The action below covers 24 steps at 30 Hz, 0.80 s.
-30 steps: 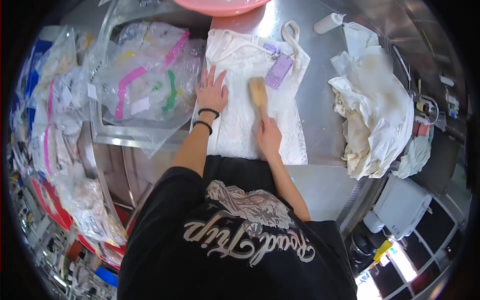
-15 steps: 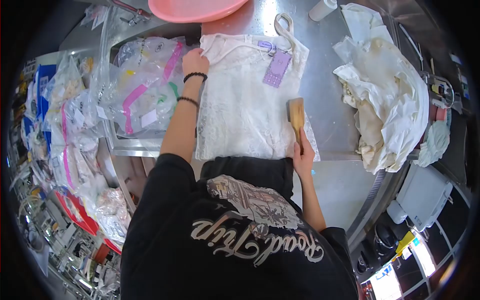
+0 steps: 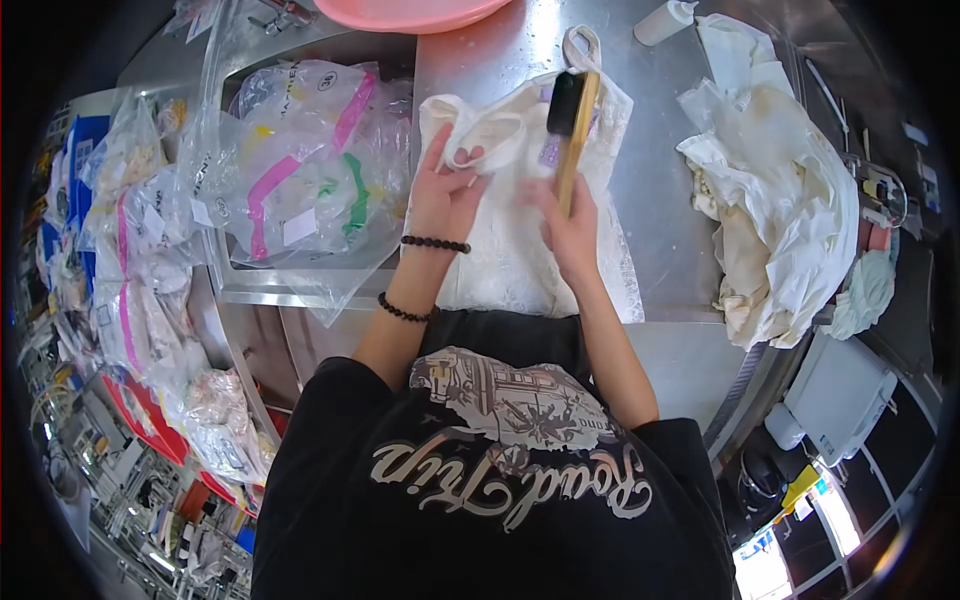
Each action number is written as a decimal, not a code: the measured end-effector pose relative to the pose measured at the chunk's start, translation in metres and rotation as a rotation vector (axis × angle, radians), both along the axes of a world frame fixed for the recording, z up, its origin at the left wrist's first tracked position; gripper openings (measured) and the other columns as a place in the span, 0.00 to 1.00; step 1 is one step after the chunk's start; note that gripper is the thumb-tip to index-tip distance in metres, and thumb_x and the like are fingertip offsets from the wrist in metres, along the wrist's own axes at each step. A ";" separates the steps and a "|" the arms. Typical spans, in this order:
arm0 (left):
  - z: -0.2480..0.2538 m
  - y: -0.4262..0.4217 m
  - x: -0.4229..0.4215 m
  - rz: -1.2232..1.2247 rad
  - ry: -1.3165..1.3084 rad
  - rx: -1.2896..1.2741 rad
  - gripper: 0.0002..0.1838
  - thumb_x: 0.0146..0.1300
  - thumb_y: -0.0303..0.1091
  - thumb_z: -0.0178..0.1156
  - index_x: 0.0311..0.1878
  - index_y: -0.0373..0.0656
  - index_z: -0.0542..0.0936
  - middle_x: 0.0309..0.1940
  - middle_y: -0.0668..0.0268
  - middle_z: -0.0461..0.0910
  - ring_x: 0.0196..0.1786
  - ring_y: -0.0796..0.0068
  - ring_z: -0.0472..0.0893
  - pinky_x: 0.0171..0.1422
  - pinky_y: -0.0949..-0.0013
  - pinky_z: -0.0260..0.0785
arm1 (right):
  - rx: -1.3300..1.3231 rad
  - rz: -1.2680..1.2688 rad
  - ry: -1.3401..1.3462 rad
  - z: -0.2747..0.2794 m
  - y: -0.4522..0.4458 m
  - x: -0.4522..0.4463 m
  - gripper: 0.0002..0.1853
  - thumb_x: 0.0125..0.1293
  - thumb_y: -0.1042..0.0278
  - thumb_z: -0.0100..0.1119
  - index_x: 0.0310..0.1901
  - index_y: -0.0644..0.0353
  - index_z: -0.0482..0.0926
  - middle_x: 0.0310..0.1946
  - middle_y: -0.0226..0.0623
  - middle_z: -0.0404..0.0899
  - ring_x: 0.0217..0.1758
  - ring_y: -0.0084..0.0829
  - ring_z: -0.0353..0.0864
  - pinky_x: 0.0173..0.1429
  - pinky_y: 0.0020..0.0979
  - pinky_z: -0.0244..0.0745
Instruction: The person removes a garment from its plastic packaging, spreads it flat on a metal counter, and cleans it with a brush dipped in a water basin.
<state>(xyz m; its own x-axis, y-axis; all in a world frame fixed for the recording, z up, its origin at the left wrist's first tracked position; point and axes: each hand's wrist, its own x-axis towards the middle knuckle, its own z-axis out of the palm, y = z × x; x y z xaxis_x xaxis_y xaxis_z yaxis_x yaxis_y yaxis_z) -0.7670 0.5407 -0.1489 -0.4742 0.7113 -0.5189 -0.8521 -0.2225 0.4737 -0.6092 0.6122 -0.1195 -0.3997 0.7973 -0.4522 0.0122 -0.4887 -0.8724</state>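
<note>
A white lace garment (image 3: 510, 235) lies on the steel counter in front of me, with a strap looped at its upper right. My left hand (image 3: 445, 200) is at the garment's upper left, fingers apart, touching the fabric of a loose white strap (image 3: 495, 145). In my right hand (image 3: 572, 225) is a wooden-handled brush (image 3: 578, 130), held upright above the garment with its dark bristles facing left. A purple tag (image 3: 550, 150) on the garment is partly hidden behind the brush. Some fingers of the right hand are blurred.
Clear plastic bags with pink and green tape (image 3: 300, 170) fill the sink at the left. A pink basin (image 3: 415, 12) is at the far edge. To the right lies a heap of stained white cloth (image 3: 775, 190), and a white bottle (image 3: 664, 22) stands near it.
My right hand has lifted the brush from the garment's lower right edge up over its upper part. My left hand has moved right and down from the upper left corner, its fingers spreading.
</note>
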 end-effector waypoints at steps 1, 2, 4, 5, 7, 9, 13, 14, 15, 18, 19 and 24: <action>0.003 -0.003 0.007 -0.012 -0.041 0.035 0.40 0.60 0.07 0.47 0.76 0.47 0.61 0.46 0.63 0.72 0.59 0.65 0.77 0.64 0.62 0.70 | 0.001 0.004 -0.001 0.007 0.005 -0.009 0.10 0.66 0.76 0.62 0.46 0.60 0.72 0.31 0.30 0.77 0.26 0.22 0.73 0.32 0.25 0.71; 0.005 -0.006 0.013 -0.021 -0.082 0.070 0.41 0.61 0.07 0.47 0.77 0.48 0.60 0.47 0.63 0.72 0.59 0.65 0.76 0.65 0.61 0.70 | -0.071 -0.021 -0.003 0.014 0.008 -0.018 0.12 0.66 0.77 0.62 0.47 0.59 0.70 0.32 0.31 0.78 0.24 0.20 0.71 0.28 0.22 0.68; 0.011 -0.016 0.018 -0.027 -0.125 0.103 0.41 0.61 0.07 0.47 0.78 0.49 0.58 0.47 0.62 0.72 0.60 0.65 0.75 0.66 0.61 0.69 | -0.145 -0.042 -0.008 0.026 0.009 -0.027 0.14 0.66 0.78 0.63 0.48 0.58 0.69 0.32 0.32 0.78 0.23 0.18 0.69 0.24 0.20 0.65; 0.015 -0.020 0.020 -0.013 -0.138 0.096 0.42 0.61 0.07 0.47 0.78 0.50 0.58 0.48 0.62 0.72 0.61 0.64 0.75 0.68 0.59 0.69 | -0.116 -0.077 0.034 0.031 0.008 -0.030 0.15 0.65 0.80 0.63 0.48 0.58 0.68 0.32 0.32 0.79 0.22 0.17 0.68 0.23 0.19 0.64; 0.026 -0.026 0.022 0.015 -0.165 0.081 0.43 0.62 0.08 0.47 0.79 0.52 0.56 0.49 0.61 0.72 0.62 0.62 0.75 0.71 0.57 0.68 | -0.061 -0.147 0.117 0.038 0.007 -0.033 0.17 0.64 0.82 0.64 0.48 0.56 0.67 0.32 0.33 0.79 0.21 0.15 0.67 0.21 0.17 0.61; 0.032 -0.026 0.022 0.030 -0.185 0.075 0.43 0.63 0.08 0.47 0.79 0.53 0.55 0.50 0.61 0.72 0.62 0.61 0.75 0.73 0.56 0.67 | -0.032 -0.180 0.151 0.043 0.005 -0.031 0.19 0.63 0.84 0.64 0.48 0.56 0.66 0.33 0.33 0.79 0.20 0.15 0.66 0.21 0.16 0.60; 0.042 -0.028 0.014 0.103 -0.266 0.144 0.44 0.64 0.08 0.48 0.79 0.55 0.53 0.56 0.58 0.73 0.69 0.56 0.71 0.76 0.52 0.65 | -0.059 -0.130 0.236 0.051 -0.002 -0.019 0.23 0.61 0.88 0.65 0.49 0.55 0.64 0.33 0.34 0.80 0.21 0.15 0.68 0.22 0.16 0.61; 0.047 -0.026 0.014 0.104 -0.268 0.142 0.44 0.64 0.08 0.48 0.79 0.55 0.53 0.56 0.58 0.73 0.69 0.56 0.71 0.76 0.52 0.65 | -0.061 -0.130 0.234 0.055 -0.004 -0.017 0.23 0.61 0.88 0.65 0.49 0.55 0.64 0.33 0.34 0.80 0.21 0.15 0.68 0.22 0.16 0.61; 0.054 -0.025 0.014 0.093 -0.234 0.167 0.44 0.64 0.08 0.48 0.79 0.56 0.53 0.58 0.57 0.72 0.71 0.55 0.70 0.76 0.52 0.65 | -0.048 -0.162 0.227 0.059 -0.007 -0.016 0.23 0.61 0.88 0.65 0.49 0.55 0.64 0.33 0.34 0.80 0.21 0.16 0.69 0.22 0.16 0.61; 0.074 -0.021 0.015 0.058 -0.132 0.238 0.44 0.64 0.09 0.48 0.79 0.57 0.53 0.62 0.56 0.71 0.75 0.50 0.66 0.78 0.52 0.63 | -0.010 -0.262 0.206 0.071 -0.014 -0.014 0.24 0.60 0.89 0.65 0.50 0.55 0.64 0.33 0.34 0.80 0.21 0.16 0.71 0.21 0.16 0.61; 0.078 -0.020 0.016 0.057 -0.133 0.240 0.44 0.64 0.09 0.48 0.79 0.57 0.53 0.62 0.56 0.71 0.75 0.50 0.66 0.78 0.52 0.63 | -0.008 -0.263 0.205 0.073 -0.015 -0.013 0.24 0.60 0.89 0.65 0.50 0.55 0.64 0.33 0.34 0.80 0.21 0.16 0.71 0.21 0.16 0.61; 0.093 -0.015 0.021 0.025 0.010 0.263 0.43 0.65 0.09 0.46 0.79 0.58 0.52 0.66 0.54 0.69 0.76 0.46 0.63 0.77 0.53 0.66 | -0.060 -0.284 0.237 0.082 -0.015 -0.006 0.25 0.60 0.89 0.66 0.51 0.55 0.65 0.35 0.36 0.80 0.22 0.17 0.73 0.20 0.16 0.61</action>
<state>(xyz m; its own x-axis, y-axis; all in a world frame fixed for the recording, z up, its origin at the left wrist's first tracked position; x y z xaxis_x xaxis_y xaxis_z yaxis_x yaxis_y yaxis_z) -0.7460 0.5258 -0.0563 -0.4975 0.8092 -0.3126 -0.8402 -0.3600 0.4055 -0.6150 0.5975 -0.0376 -0.2659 0.8664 -0.4227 -0.3300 -0.4938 -0.8046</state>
